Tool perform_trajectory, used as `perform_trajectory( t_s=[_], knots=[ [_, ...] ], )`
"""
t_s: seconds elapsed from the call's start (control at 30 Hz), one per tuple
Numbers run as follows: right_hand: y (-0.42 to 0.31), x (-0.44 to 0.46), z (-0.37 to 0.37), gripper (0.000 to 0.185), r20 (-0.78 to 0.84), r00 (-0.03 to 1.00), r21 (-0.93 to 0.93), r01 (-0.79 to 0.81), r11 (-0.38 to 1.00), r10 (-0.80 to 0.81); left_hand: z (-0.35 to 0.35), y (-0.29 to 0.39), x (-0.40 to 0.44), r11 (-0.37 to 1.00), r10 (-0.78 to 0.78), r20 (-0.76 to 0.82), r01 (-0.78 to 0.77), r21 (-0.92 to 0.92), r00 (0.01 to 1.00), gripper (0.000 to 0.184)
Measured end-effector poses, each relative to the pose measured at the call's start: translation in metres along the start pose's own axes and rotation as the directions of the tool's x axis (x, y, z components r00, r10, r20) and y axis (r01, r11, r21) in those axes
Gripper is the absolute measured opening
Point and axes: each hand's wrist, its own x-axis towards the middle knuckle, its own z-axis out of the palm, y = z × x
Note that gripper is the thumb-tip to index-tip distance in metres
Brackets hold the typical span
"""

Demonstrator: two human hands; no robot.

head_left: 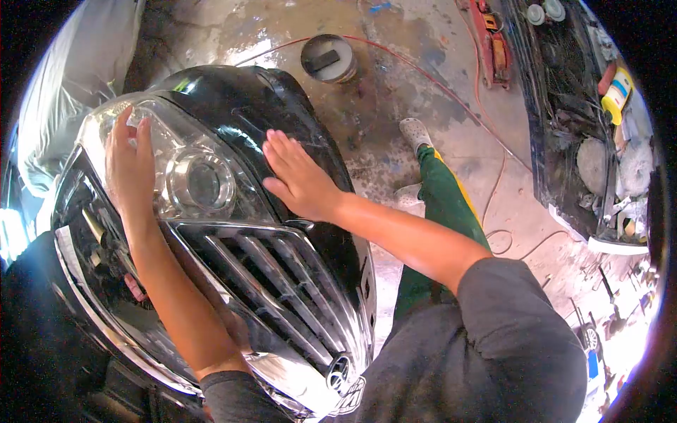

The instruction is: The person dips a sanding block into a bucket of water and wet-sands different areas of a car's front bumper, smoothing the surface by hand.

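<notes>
My left hand (132, 166) lies over the left part of a clear car headlight (201, 182), its fingers stretched out. On the other side of the lamp, my right hand (302, 178) rests flat at the glossy black body panel (247, 116), fingers extended and close together, with the thumb apart. Neither hand shows anything in its grasp. Below the headlight is the chrome-barred grille (271, 282), with a round badge (338, 372) at its lower end.
A bucket (345, 69) of cloudy liquid with a dark block in it stands on the wet floor. A red hose (423, 76) runs across the floor. To the right, a cluttered bench (557, 127) carries a yellow bottle (616, 99). Pale sheeting (77, 77) hangs at left.
</notes>
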Motion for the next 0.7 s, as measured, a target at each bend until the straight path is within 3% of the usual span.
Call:
perform_trajectory(
  t_s=[0.1, 0.27, 0.3, 0.43, 0.53, 0.57, 0.7],
  knots=[
    [-0.006, -0.002, -0.002, 0.068, 0.030, 0.999, 0.004, -0.025, 1.000, 0.025, -0.003, 0.005, 0.002, 0.998, -0.055, 0.053, 0.053, 0.032, 0.997, 0.044],
    [-0.015, -0.053, -0.006, 0.068, 0.107, 0.994, 0.036, -0.031, 0.999, 0.026, 0.001, -0.003, 0.001, 1.000, 0.001, 0.001, -0.001, 0.023, 1.000, 0.044],
    [-0.012, -0.038, -0.003, 0.066, 0.032, 0.999, 0.016, -0.002, 1.000, 0.002, 0.001, -0.004, 0.002, 1.000, 0.016, -0.009, -0.016, 0.020, 1.000, 0.044],
    [0.001, 0.034, -0.009, 0.058, 0.027, 0.995, 0.079, 0.093, 0.993, -0.096, 0.001, -0.001, 0.000, 1.000, -0.001, -0.004, 0.001, 0.031, 1.000, 0.045],
    [0.021, 0.012, -0.023, 0.057, 0.071, 0.994, 0.101, 0.074, 0.992, -0.081, 0.004, -0.007, 0.003, 0.999, 0.026, -0.010, -0.026, 0.036, 1.000, 0.046],
    [0.031, 0.001, -0.027, 0.057, 0.083, 0.997, 0.096, -0.004, 0.995, -0.004, 0.004, -0.007, 0.002, 0.999, 0.032, -0.014, -0.031, 0.034, 0.999, 0.046],
    [0.014, 0.012, -0.020, 0.056, 0.098, 0.989, 0.087, 0.103, 0.991, -0.111, 0.004, -0.006, 0.002, 0.999, 0.008, -0.011, -0.007, 0.044, 1.000, 0.045]
  ],
)
